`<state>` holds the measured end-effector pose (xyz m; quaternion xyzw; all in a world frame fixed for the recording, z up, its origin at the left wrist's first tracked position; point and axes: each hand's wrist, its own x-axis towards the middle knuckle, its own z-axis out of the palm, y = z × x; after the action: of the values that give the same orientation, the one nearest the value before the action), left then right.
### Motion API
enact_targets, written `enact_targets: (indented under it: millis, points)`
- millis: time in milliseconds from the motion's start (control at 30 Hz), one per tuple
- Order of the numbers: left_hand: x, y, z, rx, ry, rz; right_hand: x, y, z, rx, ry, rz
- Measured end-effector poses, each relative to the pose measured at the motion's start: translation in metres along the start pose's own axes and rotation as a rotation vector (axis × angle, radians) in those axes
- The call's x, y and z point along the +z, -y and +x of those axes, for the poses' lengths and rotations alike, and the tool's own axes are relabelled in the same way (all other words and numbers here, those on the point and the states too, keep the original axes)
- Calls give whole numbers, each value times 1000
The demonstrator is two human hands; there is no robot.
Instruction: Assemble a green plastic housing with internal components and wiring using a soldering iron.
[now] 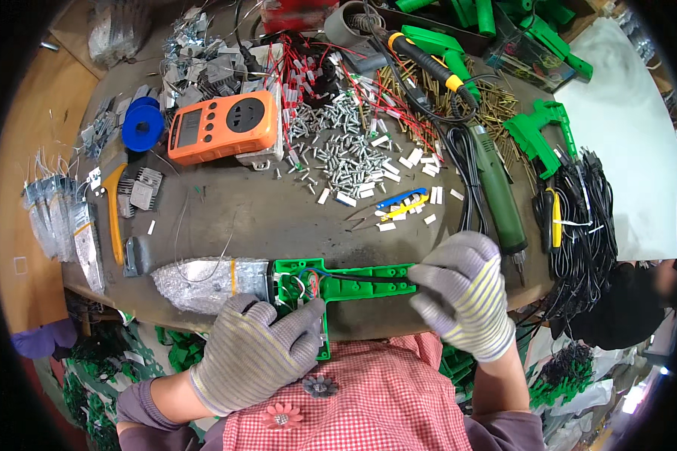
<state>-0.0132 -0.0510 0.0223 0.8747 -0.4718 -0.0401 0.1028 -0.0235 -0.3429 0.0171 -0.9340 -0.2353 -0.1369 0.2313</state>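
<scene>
- Green plastic pistol-shaped housing [346, 290], wired inside: laid near grey table's [278, 218] front edge.
- Left hand [263, 346], gloved in striped grey knit: laid over housing; fingers' grip cannot be told.
- Right hand [465, 295], gloved alike: placed at housing's narrow end, fingers bent; grip cannot be told.

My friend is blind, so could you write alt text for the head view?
A grey-gloved left hand touches an open green plastic casing with coloured wires; the grey-gloved right hand is at the casing's narrow right end, near a black cable. Beyond lie a boxy orange meter, many silver metal screws and a dark green electric screwdriver.
</scene>
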Motion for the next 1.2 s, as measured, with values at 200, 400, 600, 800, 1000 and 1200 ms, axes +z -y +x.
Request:
enact_targets:
  millis: [200, 400, 600, 800, 1000, 1200]
  points:
    - [-2, -3, 3, -39, 34, 3, 33, 19, 9, 2, 152, -15]
    - [0, -4, 6, -8, 52, 25, 26, 34, 13, -7, 281, -135]
    - [-3, -9, -2, -49, 46, 43, 44, 40, 22, -2, 253, -46]
    - [-4, -6, 0, -48, 27, -83, 27, 16, 22, -123, 285, 164]
    - [-2, -10, 3, -65, -22, -8, -72, -137, 48, 458, -208, -542]
    - [3, -8, 5, -83, 3, -25, -85, -176, 22, 381, -63, -698]
